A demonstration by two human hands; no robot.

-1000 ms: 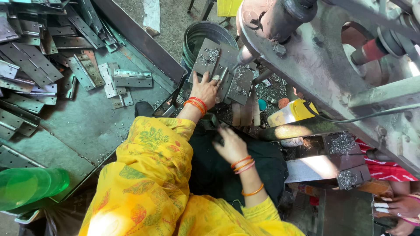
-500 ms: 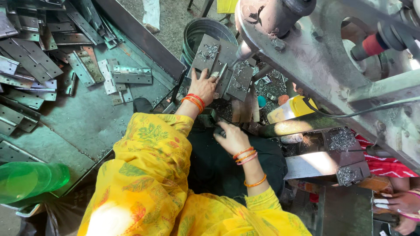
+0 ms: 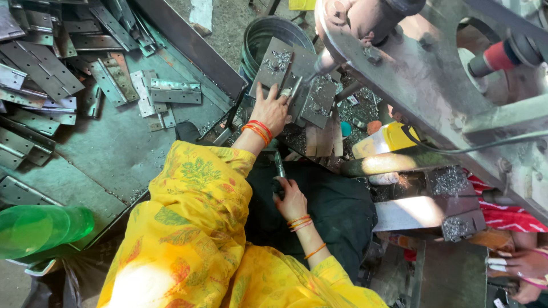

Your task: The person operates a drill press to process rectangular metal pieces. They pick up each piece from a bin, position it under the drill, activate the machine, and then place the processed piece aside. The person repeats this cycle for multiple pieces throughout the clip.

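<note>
A hinge plate (image 3: 294, 91) is pressed flat by the left hand (image 3: 273, 111), fingers spread, on the press bed under the drill spindle (image 3: 328, 57), so drilling is judged in hand. A narrow metal tool (image 3: 279, 166) is gripped closed by the right hand (image 3: 291, 199). Steady pressure is called for next. More hinges (image 3: 171, 91) are piled towards the far left of the green metal bench (image 3: 103, 154); metal shavings are scattered about.

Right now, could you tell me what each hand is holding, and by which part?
The left hand presses flat on a metal hinge plate, gripping nothing. The right hand grips the lower end of a thin metal tool.
</note>
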